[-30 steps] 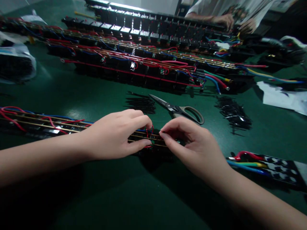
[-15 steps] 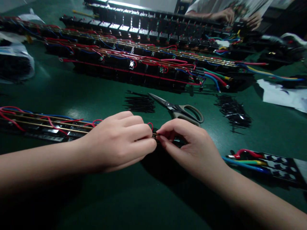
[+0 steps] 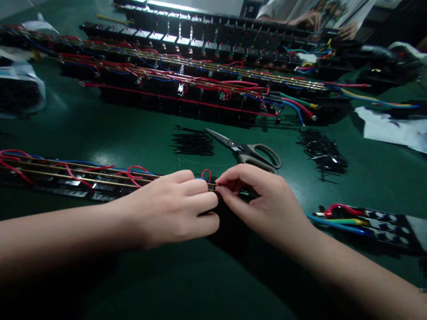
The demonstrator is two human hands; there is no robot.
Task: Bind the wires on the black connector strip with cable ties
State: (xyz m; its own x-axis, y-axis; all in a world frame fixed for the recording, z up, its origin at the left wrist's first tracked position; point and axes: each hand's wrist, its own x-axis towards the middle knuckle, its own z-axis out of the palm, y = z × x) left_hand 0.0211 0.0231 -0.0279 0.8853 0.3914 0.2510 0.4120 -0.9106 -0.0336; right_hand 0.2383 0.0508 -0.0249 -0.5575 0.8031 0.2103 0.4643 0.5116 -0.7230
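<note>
A long black strip of switch modules (image 3: 66,178) with brass rails and red and blue wires lies across the green mat from the left edge to the middle. My left hand (image 3: 173,209) is curled over its right part, fingers wrapped round the strip. My right hand (image 3: 263,202) meets it from the right, thumb and forefinger pinched at the rails beside a small red wire loop (image 3: 206,173). What the pinch holds is too small to make out.
Scissors (image 3: 248,151) lie just beyond my hands, between two piles of black cable ties (image 3: 193,143) (image 3: 322,151). Several finished wired strips (image 3: 187,89) fill the far side. Another strip end (image 3: 367,222) lies at right. Another person's hands (image 3: 307,20) work at the back.
My left hand has slid down and toward me over the strip, closing more tightly. My right hand shifted slightly left, keeping its pinch at the rails. More of the strip's left wires now show.
</note>
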